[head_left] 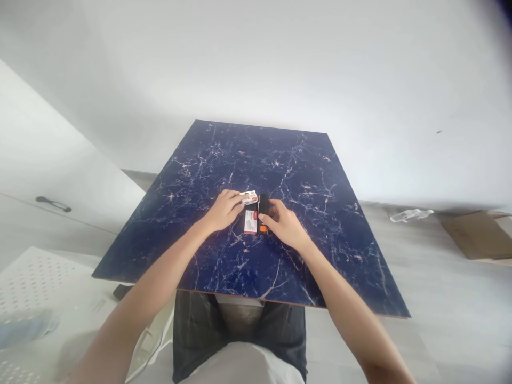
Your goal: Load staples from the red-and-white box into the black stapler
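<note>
On the blue marbled table [256, 152], my left hand [227, 209] has its fingers closed at the left end of a small white and red box [250, 197]. My right hand [283, 221] grips a black stapler-like object with an orange patch [263, 213] from its right side, the thumb lying over it. It lies lengthwise, pointing away from me. A second white and red box [250, 222], with a grey item printed on it, lies flat just left of the black object and below the first box. My right fingertips are partly hidden behind the black object.
The table's near edge runs just in front of my lap, and a white wall [256, 64] rises behind it. On the floor to the right are a clear plastic bottle [411, 215] and a cardboard box [478, 234]. A white perforated surface [36, 282] stands at the left.
</note>
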Tool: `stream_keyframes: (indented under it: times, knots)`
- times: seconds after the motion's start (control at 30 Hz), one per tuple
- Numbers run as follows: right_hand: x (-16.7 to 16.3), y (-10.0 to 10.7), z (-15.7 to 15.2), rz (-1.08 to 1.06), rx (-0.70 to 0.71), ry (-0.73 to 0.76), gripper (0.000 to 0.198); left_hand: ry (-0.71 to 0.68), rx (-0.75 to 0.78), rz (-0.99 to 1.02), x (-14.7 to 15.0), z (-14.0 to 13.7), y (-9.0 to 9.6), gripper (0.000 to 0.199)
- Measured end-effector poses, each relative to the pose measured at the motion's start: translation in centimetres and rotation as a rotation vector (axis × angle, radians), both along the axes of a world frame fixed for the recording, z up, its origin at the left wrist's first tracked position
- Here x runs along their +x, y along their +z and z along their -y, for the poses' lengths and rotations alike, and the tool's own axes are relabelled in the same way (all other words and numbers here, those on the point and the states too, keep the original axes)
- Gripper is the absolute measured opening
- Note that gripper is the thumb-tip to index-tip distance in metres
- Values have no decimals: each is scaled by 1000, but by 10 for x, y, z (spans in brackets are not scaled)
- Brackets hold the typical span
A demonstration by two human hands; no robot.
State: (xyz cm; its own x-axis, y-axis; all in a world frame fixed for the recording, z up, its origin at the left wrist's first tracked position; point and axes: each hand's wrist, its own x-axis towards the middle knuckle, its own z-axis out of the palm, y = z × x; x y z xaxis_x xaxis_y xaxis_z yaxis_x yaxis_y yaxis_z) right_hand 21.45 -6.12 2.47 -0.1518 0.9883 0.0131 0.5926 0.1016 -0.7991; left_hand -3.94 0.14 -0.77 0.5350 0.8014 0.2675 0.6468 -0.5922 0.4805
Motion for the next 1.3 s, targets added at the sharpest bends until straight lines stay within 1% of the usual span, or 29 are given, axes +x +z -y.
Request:
stream_keyframes:
  times: [0.1,0.3,0.37,0.47,0.53,0.63,0.7,0.87,1.0,1.13,1.3]
  knots:
    - [0,0,0,3,1,4,52,-34,20,-9,0,3,4,41]
    - [1,-2,0,2,1,13,51,-153,14,-33,3,10,7,46]
    - [1,-2,0,0,-2,16,51,-158,-13,-21,3,12,6,45]
    - [1,-2,1,-2,-5,21,50,-130,-60,3,2,15,6,45]
    - [1,-1,1,-1,1,25,50,-132,-111,-4,0,17,5,56]
    - [1,-1,1,7,12,24,50,-179,-178,-27,-1,17,4,91]
    - [1,-2,0,7,10,19,50,-197,-183,-41,-1,17,4,107]
    - [0,-2,1,9,6,18,52,-157,-147,-77,1,17,3,109]
    - [-2,1,4,15,4,9,62,-159,-107,-96,2,18,2,115]
    - [-3,3,5,11,-4,10,68,-158,-97,-107,4,18,1,115]
    - [-5,3,5,41,22,-20,65,-162,-55,-94,9,15,2,117]
